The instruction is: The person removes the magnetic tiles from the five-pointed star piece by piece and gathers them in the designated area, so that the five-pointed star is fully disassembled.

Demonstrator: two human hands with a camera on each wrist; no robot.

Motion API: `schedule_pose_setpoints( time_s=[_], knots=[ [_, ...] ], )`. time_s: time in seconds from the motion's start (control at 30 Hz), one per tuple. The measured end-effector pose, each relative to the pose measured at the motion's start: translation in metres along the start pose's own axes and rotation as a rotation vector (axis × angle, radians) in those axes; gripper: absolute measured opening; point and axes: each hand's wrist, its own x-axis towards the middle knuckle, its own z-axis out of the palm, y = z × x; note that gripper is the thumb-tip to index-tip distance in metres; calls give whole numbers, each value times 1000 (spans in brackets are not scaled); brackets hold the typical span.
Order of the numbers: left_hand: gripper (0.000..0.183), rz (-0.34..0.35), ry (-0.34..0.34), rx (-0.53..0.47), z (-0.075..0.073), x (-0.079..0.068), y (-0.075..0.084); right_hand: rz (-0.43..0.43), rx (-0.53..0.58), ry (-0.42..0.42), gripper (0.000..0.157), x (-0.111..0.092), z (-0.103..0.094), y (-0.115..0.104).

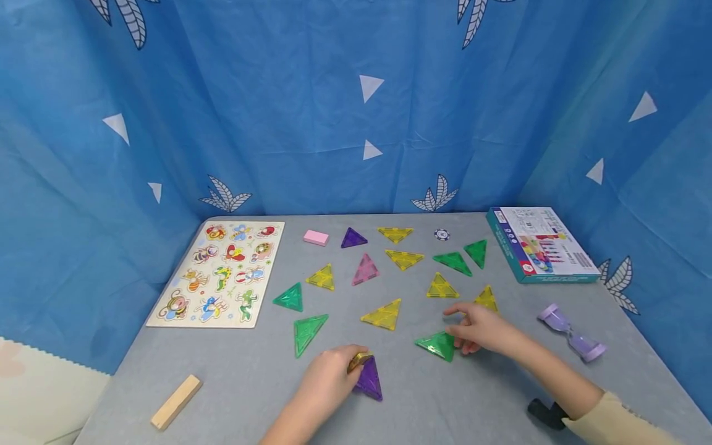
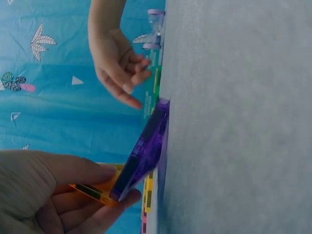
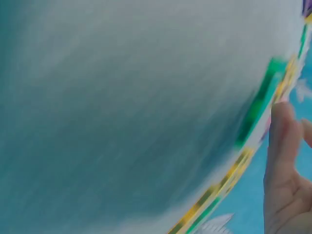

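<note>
My left hand [image 1: 329,378] pinches a yellow triangular magnetic tile [image 1: 360,357] between thumb and fingers. Edge to edge with it, a purple triangular tile [image 1: 369,379] slants down towards the table, as the left wrist view shows [image 2: 141,151]. To the right, my right hand [image 1: 483,327] hovers beside a green triangular tile [image 1: 438,345], its fingers loosely bent around nothing. Two yellow tiles, one upright-looking triangle [image 1: 442,286] and one partly hidden [image 1: 487,298], lie just beyond that hand. A larger yellow tile [image 1: 384,314] is between the hands.
Several more tiles lie farther back, among them a pink one [image 1: 365,269] and a purple one [image 1: 353,238]. An insect puzzle board [image 1: 267,278] is at left, with a wooden block [image 1: 176,403] nearer. At right are a box [image 1: 556,247] and a purple sand timer [image 1: 572,332].
</note>
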Motion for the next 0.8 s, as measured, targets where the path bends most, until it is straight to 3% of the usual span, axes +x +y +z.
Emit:
schedule_pose_setpoints(
  time_s=[0.13, 0.2, 0.33, 0.43, 0.63, 0.73, 0.8],
  knots=[
    [21, -14, 16, -43, 1, 1, 1, -105, -69, -58, 35, 2, 24, -18],
    [21, -12, 41, -99, 1, 1, 1, -125, -39, -115, 35, 4, 40, -27],
    [22, -26, 75, -325, 1, 1, 3, -153, 85, -238, 41, 10, 71, -39],
    [21, -90, 39, -550, -2, 1, 4, -171, 170, -276, 34, 14, 87, -42],
    [28, -255, -11, -917, -14, 5, -1, -194, 290, -132, 24, 11, 87, -42],
    [25, -271, -47, -934, -20, 8, -6, -184, 320, -46, 25, 5, 77, -43],
    [21, -264, -99, -883, -21, 9, -7, -171, 333, -22, 26, 0, 70, -44]
  ],
)
